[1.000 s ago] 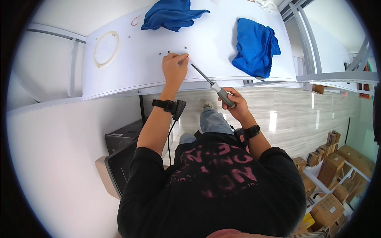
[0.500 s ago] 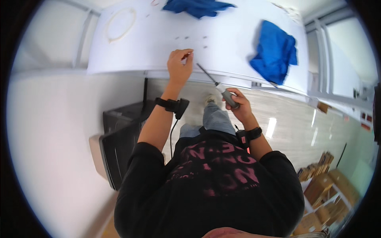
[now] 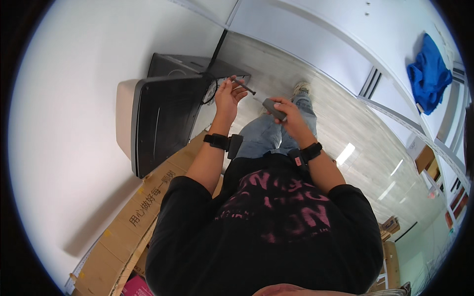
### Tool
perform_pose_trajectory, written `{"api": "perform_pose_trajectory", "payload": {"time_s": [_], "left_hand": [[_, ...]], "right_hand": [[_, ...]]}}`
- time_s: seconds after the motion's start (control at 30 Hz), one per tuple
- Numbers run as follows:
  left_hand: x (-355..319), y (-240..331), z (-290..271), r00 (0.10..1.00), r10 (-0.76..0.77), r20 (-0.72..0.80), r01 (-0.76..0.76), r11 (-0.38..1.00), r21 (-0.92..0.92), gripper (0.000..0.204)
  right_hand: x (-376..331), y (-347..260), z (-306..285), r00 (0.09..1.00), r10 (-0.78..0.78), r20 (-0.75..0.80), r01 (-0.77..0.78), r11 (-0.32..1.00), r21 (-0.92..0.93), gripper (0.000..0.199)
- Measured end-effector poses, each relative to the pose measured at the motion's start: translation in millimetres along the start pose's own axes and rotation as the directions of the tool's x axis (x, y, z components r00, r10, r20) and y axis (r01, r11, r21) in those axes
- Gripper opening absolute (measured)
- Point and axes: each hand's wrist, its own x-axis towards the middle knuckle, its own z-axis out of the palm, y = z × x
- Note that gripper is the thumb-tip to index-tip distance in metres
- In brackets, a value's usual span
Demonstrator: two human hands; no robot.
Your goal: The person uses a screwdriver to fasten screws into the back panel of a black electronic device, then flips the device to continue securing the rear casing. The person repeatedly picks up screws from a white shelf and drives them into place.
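My right hand [image 3: 291, 112] grips the grey handle of a screwdriver [image 3: 272, 108] in front of my chest. Its dark shaft [image 3: 243, 86] points up and to the left. My left hand [image 3: 227, 96] pinches the far end of that shaft between thumb and fingertips. Whether a screw sits at the tip I cannot tell. Both wrists wear black bands. Both hands hang over the floor, well away from the white panel [image 3: 316, 34] at the top.
A black box-shaped device with a beige side [image 3: 160, 118] stands to the left of my hands, a cable running into it. A cardboard box [image 3: 138, 212] lies lower left. A blue cloth [image 3: 428, 74] lies on the white surface upper right. Shelves with cartons sit far right.
Both hands have come off the white panel and drawn back toward my body with the screwdriver. The view has swung down to the floor and the black device.
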Motion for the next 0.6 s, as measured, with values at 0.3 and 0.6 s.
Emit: {"api": "perform_pose_trajectory", "payload": {"time_s": [0.3,0.6], "left_hand": [[-57,-17,-125,0.967,-0.071,-0.243,0.084,0.996,0.041,0.022],[-146,-33,-210,0.935,-0.014,-0.354,-0.079,0.966,-0.248,0.022]], "right_hand": [[12,80,39,0.966,0.247,0.076,-0.213,0.929,-0.303,0.032],[-9,136,93,0.912,0.365,0.186,-0.227,0.829,-0.511,0.028]]}}
